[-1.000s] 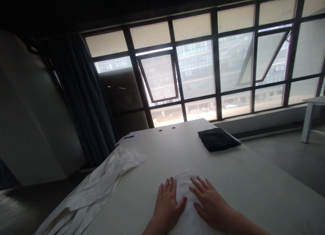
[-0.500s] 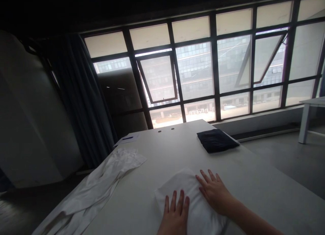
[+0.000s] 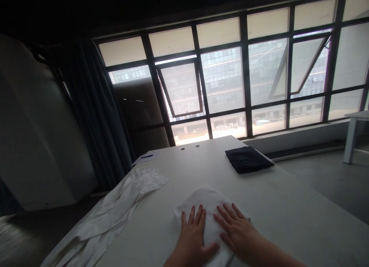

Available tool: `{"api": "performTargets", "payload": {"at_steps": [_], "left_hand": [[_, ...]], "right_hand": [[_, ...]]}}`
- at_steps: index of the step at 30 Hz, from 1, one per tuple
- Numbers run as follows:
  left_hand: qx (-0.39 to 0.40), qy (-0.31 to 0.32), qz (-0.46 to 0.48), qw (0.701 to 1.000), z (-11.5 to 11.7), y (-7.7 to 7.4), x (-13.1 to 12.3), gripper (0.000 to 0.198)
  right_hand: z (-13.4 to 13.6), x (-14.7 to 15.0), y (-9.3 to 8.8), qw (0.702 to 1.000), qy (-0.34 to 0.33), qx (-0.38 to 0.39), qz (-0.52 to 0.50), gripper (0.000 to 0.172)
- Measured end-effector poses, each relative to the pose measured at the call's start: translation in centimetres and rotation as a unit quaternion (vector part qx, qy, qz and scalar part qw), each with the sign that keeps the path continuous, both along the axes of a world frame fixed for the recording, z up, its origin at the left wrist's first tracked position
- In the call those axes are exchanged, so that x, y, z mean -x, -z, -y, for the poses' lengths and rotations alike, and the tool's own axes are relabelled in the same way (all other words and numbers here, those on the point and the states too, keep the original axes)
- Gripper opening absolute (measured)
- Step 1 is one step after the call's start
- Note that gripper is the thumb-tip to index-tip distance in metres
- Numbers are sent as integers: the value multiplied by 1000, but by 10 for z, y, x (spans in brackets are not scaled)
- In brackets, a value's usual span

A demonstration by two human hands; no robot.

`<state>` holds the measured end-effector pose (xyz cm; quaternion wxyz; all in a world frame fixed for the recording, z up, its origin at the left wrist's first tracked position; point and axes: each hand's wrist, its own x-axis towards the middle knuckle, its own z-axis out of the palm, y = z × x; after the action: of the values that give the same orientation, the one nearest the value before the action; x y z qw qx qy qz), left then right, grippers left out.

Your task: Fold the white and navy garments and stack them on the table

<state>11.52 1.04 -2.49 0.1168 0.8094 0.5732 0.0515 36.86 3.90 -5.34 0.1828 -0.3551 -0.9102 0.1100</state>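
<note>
Here's soft white cloth [image 3: 201, 209] on a smooth matt worktop [image 3: 288, 209], creased thin white fabric [image 3: 115, 209] alongside, matt navy cloth [image 3: 248, 159] beyond, a sheet of paper [image 3: 145, 157], and glossy glass panes [image 3: 221, 78] in dark metal frames [image 3: 245, 78]!

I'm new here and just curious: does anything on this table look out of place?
The long white cloth looks odd: it lies crumpled along the left side of the table and trails over its edge, while the dark cloth sits neatly folded.

Flat, folded white cloth [image 3: 209, 199]
</note>
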Motion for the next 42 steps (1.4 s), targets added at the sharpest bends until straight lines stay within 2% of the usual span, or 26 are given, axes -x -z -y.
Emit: {"api": "performTargets", "payload": {"at_steps": [3,8,11,14,16,19,22,24,27,30,33,36,38,40,42], "left_hand": [[-3,20,9,1000,-2,-5,11,96],[-17,-50,-11,999,-5,-10,24,94],[-17,-94,-16,995,-8,-13,32,92],[-14,-111,-24,993,-11,-13,38,89],[-17,-117,-34,992,-13,-11,38,87],[-23,-126,-45,991,-15,-8,35,86],[-30,-129,-47,990,-15,-6,34,85],[-41,-127,-46,990,-15,-4,36,84],[-66,-96,-32,993,-16,-2,39,82],[-68,-18,-2,998,-16,-5,41,80],[-57,36,15,998,-14,-12,38,77],[-78,58,19,995,-10,-19,31,62],[-103,65,24,992,-8,-22,26,48],[-125,61,31,990,-7,-23,22,39],[-142,53,40,988,-7,-22,19,35]], "right_hand": [[-13,-9,-5,1000,27,8,14,59],[-38,-28,5,994,99,8,34,60],[-56,-46,10,981,189,1,45,60],[-60,-55,-1,960,276,-18,36,62],[-50,-48,-15,967,252,-38,15,63],[-21,-21,-28,995,87,-56,-15,61],[6,8,-23,995,-92,-21,-4,67],[16,17,-17,990,-141,6,8,73],[20,15,-18,990,-134,32,9,80],[14,-2,-28,993,-106,46,11,78],[-5,-26,-33,998,-29,51,21,77],[-31,-49,-28,993,94,52,40,71],[-42,-57,-23,987,145,44,45,66],[-44,-56,-18,987,154,18,39,58],[-38,-48,-17,991,133,-13,27,49]]}}
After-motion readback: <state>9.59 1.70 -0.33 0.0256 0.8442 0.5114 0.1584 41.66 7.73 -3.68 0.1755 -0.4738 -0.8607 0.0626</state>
